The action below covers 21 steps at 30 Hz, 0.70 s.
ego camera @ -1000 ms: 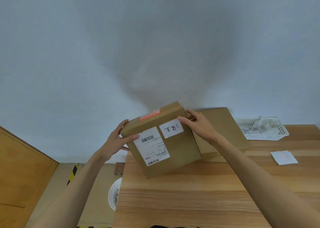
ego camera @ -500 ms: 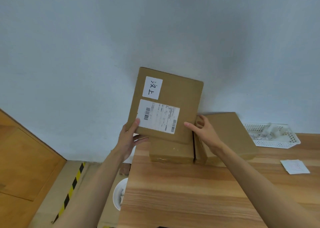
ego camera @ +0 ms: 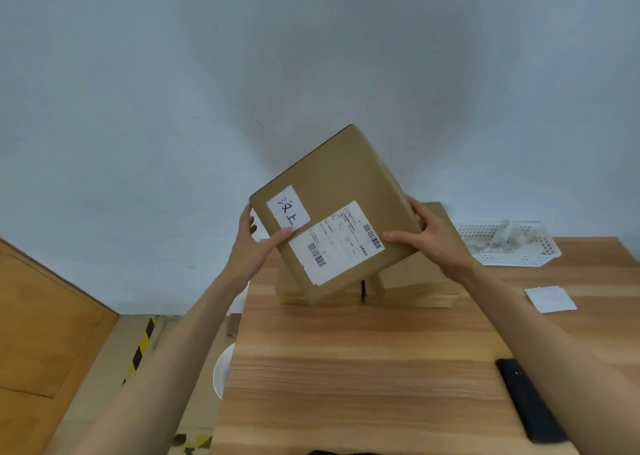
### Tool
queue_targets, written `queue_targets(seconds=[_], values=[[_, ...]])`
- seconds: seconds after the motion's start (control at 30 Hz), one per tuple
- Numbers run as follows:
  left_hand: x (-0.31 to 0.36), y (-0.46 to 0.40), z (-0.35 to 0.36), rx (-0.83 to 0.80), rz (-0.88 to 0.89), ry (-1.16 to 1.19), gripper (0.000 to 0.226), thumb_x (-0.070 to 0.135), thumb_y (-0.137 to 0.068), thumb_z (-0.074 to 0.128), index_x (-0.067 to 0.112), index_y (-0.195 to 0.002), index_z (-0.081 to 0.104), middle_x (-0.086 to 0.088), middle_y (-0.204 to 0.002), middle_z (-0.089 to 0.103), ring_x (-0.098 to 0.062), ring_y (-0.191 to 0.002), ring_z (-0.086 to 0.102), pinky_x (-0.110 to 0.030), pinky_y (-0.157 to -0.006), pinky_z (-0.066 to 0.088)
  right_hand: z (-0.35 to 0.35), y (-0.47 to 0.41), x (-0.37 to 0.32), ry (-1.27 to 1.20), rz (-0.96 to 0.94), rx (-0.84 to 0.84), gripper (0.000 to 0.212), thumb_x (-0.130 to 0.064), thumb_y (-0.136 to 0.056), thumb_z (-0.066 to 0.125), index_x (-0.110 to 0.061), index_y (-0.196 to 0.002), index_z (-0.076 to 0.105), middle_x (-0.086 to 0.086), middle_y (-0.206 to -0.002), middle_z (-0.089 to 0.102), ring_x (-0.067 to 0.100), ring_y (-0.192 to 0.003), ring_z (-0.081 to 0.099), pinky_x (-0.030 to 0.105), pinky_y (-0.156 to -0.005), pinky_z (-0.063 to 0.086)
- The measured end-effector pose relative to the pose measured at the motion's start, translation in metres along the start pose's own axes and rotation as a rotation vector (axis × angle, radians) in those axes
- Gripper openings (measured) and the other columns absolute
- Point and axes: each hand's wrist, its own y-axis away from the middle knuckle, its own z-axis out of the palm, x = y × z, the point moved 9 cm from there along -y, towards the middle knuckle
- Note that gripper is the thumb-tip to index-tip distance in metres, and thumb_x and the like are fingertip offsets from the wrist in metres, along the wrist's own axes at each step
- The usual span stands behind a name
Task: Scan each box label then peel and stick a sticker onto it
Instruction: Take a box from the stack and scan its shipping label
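Flat brown cardboard box (ego camera: 337, 191) now tilted clockwise and lower than half a second ago, when it stood near upright against the wall; its lower corner sits over the other brown cardboard boxes (ego camera: 408, 281) at the back of the worktop, contact unclear; left hand (ego camera: 254, 243) grasps the box's left edge, thumb across the front face touching the small white handwritten sticker (ego camera: 288, 207), fingers behind; right hand (ego camera: 427, 238), which earlier reached beside the box, now grasps its right edge, thumb on the front just beside the white printed shipping label (ego camera: 337, 243); sticker reads two handwritten characters, roughly "汉上"; shipping label carries two barcodes, one near each end, fine print too small to read; light wooden worktop (ego camera: 346, 368) holds a white perforated plastic basket (ego camera: 512, 247) at back right with pale contents, a small white paper slip (ego camera: 550, 299) near the right edge, a black flat rectangular device (ego camera: 530, 401) beside the right forearm; yellow-black hazard tape (ego camera: 142, 347) on the floor at left; white round object (ego camera: 221, 375) below the worktop's left edge.
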Motion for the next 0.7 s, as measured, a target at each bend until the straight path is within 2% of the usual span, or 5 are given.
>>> queue_targets(seconds=[0.13,0.2,0.33,0.53,0.7], values=[[0.012,0.016,0.018,-0.074,0.097,-0.097,0.116,0.043,-0.077,0.086,0.042,-0.160,0.006,0.025,-0.151,0.029,0.030,-0.115,0.037,-0.012,-0.097,0.038,-0.018,0.008,0.007,0.133,0.024,-0.098,0.086,-0.028,-0.068,0.092,-0.044,-0.142,0.050,-0.015,-0.120,0.067,0.002,-0.105,0.066,0.029,-0.091,0.056],[0.007,0.027,0.034,-0.172,0.064,-0.106,0.109,0.046,-0.077,0.086,0.050,-0.157,0.012,0.026,-0.148,0.036,0.012,-0.127,0.045,-0.023,-0.102,0.045,-0.024,0.013,0.008,0.188,0.021,-0.130,0.084,-0.026,-0.066,0.093,-0.049,-0.137,0.053,-0.014,-0.120,0.068,0.006,-0.109,0.065,0.033,-0.094,0.056],[-0.012,0.049,0.057,-0.301,0.020,-0.089,0.046,0.033,-0.085,0.081,0.039,-0.124,0.057,0.012,-0.109,0.074,-0.006,-0.097,0.072,-0.024,-0.081,0.060,-0.029,0.027,0.014,0.234,0.033,-0.131,0.082,-0.028,-0.064,0.094,-0.045,-0.135,0.057,-0.015,-0.120,0.067,0.008,-0.113,0.063,0.038,-0.101,0.053],[-0.054,0.089,0.064,-0.262,-0.109,0.031,0.036,0.044,-0.085,0.078,0.030,-0.116,0.066,0.010,-0.100,0.078,-0.011,-0.093,0.074,-0.027,-0.075,0.057,-0.031,0.072,0.033,0.020,0.090,0.179,0.091,-0.029,-0.073,0.089,-0.025,-0.149,0.039,-0.022,-0.123,0.055,-0.008,-0.106,0.057,0.013,-0.085,0.048],[-0.092,0.142,0.070,-0.211,-0.233,0.144,0.030,0.039,-0.085,0.080,0.028,-0.110,0.068,0.009,-0.094,0.078,-0.006,-0.083,0.074,-0.016,-0.057,0.053,-0.006,0.128,0.071,-0.030,0.236,0.304,0.094,-0.040,-0.079,0.083,-0.016,-0.153,0.031,-0.002,-0.147,0.047,0.005,-0.123,0.049,0.019,-0.094,0.045]])
